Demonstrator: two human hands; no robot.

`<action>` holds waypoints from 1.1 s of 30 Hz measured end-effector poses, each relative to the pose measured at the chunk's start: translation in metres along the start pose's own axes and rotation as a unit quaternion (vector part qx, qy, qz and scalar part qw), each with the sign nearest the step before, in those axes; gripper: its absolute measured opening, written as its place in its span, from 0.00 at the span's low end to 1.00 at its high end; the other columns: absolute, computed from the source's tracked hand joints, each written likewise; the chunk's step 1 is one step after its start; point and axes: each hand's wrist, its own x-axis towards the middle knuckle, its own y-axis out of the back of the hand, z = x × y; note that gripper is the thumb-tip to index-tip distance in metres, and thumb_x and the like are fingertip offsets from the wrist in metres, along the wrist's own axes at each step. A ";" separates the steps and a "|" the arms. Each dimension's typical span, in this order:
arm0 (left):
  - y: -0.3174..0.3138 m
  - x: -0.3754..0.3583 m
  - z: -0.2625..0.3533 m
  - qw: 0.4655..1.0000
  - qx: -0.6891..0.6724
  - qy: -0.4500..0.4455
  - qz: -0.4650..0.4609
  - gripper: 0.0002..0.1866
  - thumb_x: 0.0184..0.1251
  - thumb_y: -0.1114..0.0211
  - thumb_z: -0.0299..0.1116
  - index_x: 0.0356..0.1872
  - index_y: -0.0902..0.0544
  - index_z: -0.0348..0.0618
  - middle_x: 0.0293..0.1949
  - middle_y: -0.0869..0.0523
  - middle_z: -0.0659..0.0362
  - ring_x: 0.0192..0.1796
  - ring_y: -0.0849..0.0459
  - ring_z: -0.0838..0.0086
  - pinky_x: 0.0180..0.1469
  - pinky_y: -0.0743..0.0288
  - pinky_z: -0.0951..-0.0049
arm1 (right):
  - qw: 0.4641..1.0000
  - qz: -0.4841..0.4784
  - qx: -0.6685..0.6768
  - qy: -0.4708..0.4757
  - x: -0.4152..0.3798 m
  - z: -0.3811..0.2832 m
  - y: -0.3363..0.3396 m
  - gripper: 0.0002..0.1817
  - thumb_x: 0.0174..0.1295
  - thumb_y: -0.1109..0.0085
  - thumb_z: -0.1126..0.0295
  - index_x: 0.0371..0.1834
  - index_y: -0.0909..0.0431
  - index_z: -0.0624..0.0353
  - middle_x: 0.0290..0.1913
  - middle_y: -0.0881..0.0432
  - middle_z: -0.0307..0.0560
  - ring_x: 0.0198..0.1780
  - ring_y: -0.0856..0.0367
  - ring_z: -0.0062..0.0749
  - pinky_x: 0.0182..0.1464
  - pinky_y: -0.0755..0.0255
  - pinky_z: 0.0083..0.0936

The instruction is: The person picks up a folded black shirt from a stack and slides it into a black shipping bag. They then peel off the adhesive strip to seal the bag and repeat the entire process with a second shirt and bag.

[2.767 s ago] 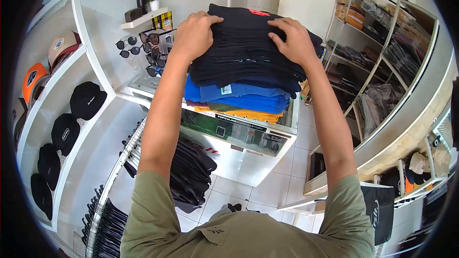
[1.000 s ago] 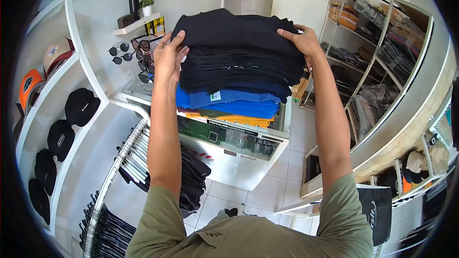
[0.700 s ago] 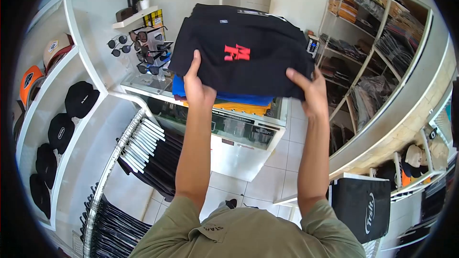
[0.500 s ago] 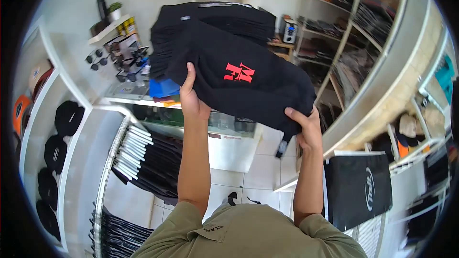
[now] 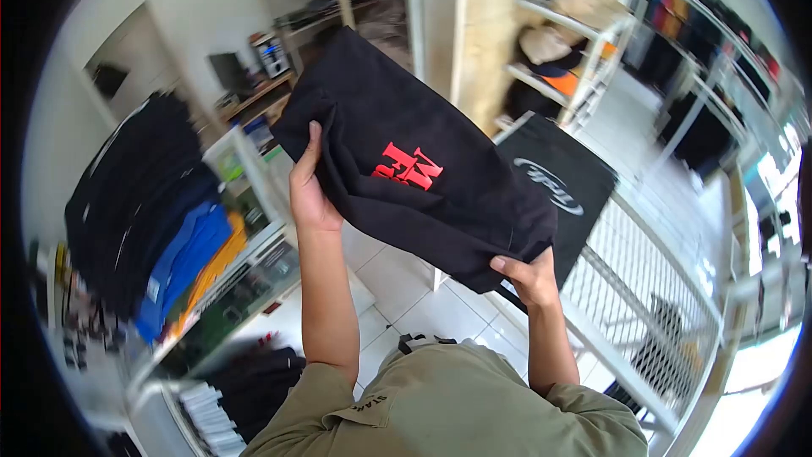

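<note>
A folded black garment (image 5: pixel 440 110) with red lettering on its front is stretched between my two hands, tilted down to the right. My left hand (image 5: pixel 315 190) grips its left edge, thumb on top and fingers hidden underneath. At the lower right corner, my right hand (image 5: pixel 531 278) pinches the cloth with the thumb over it. Behind the garment's right end, a black panel (image 5: pixel 584 178) with a white oval logo is partly covered.
A tall stack of dark folded clothes (image 5: pixel 139 195) with blue and orange pieces stands on a glass counter (image 5: pixel 224 305) to the left. On the right are a white mesh rack (image 5: pixel 651 279) and shelves with caps (image 5: pixel 550 46). White tiles (image 5: pixel 397 275) cover the floor.
My view has turned to the right, so the clothes stack and counter now sit at the left. Both hands keep hold of the black garment, which has come round in front of the logo panel.
</note>
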 end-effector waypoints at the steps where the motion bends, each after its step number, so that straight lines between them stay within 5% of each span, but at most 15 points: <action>1: -0.004 0.008 -0.015 0.997 -0.029 0.048 -0.057 0.22 0.81 0.39 0.39 0.67 0.21 0.38 0.66 0.17 0.55 0.67 0.18 0.65 0.73 0.27 0.62 | 1.000 0.024 -0.018 -0.002 -0.013 -0.003 0.011 0.47 0.45 0.22 0.80 0.73 0.35 0.70 0.65 0.22 0.53 0.68 0.24 0.38 0.71 0.30 0.35; 10: -0.074 -0.004 -0.177 0.926 -0.039 0.354 -0.125 0.19 0.76 0.33 0.35 0.62 0.18 0.37 0.59 0.13 0.55 0.60 0.13 0.66 0.65 0.20 0.65 | 0.921 0.323 -0.198 0.091 -0.148 -0.016 0.038 0.43 0.49 0.24 0.77 0.72 0.32 0.69 0.64 0.20 0.49 0.64 0.21 0.37 0.70 0.29 0.35; 19: -0.160 -0.134 -0.317 0.723 -0.064 0.640 -0.252 0.17 0.76 0.34 0.37 0.56 0.15 0.35 0.52 0.10 0.52 0.52 0.09 0.63 0.57 0.14 0.64 | 0.761 0.583 -0.241 0.149 -0.278 -0.020 0.044 0.33 0.53 0.22 0.73 0.63 0.23 0.69 0.54 0.14 0.49 0.55 0.16 0.33 0.62 0.24 0.31; 33: -0.309 -0.303 -0.502 0.602 0.035 0.694 -0.394 0.15 0.76 0.37 0.39 0.49 0.13 0.36 0.43 0.08 0.53 0.43 0.08 0.65 0.53 0.13 0.63 | 0.681 0.662 -0.218 0.223 -0.392 -0.086 0.183 0.28 0.59 0.23 0.73 0.61 0.23 0.70 0.52 0.13 0.49 0.53 0.14 0.32 0.60 0.22 0.29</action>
